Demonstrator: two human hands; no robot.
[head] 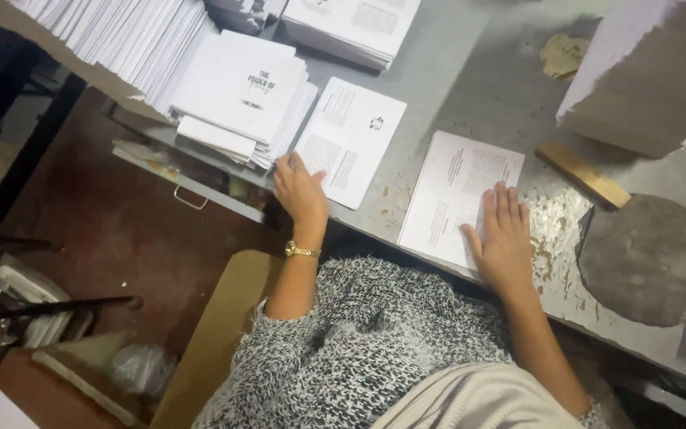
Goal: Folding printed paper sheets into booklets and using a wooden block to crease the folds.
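Right hand (504,238) lies flat with fingers spread on a thin printed sheet (458,195) on the worktop (478,71), left hand (299,189) open beside another sheet (351,139); such paper seems light, limp, best lifted by an edge.

On the table (470,79): a stack of booklets (240,95) at the left edge, with a printed sheet (351,139) just right of it and a second printed sheet (458,195) further right, near the front edge. The left hand (299,189) lies between stack and first sheet; the right hand (504,238) lies flat on the second sheet. A wooden stick (583,175) sits right of that sheet, a round slab (645,258) before the stick. More paper stacks (121,36) lie behind the booklets.
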